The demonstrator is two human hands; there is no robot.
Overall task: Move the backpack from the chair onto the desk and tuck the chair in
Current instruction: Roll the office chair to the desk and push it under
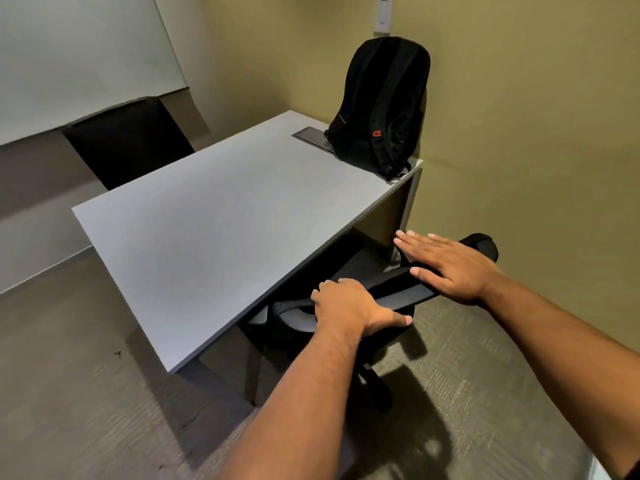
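— Though it sits at the far corner, the backpack (379, 105) is easy to read: black, tall, rounded at the top, standing upright on the desk (207, 216) with its back panel and straps turned this way. One small red tag shows on a strap.

— Where on the desk, exactly?

— At the end by the olive wall (519, 116), its base partly over a grey cable hatch (311, 136) set into the top. A strap end hangs off the corner.

— And the chair (391, 292)?

— Black, pushed in so the seat is under the desk; only the backrest top, an armrest and part of the base show past the edge.

— The hands?

— Both are on the backrest. The left hand (349, 308) is curled over the top rail, fingers wrapped forward, thumb stretched along the near side, so it grips the rail. The right hand (450, 263) lies flat and spread, palm down on the rail, fingers straight and pointing toward the desk, closed around nothing.

— Arms?

— Both bare forearms reach forward from the lower edge, fairly straight.
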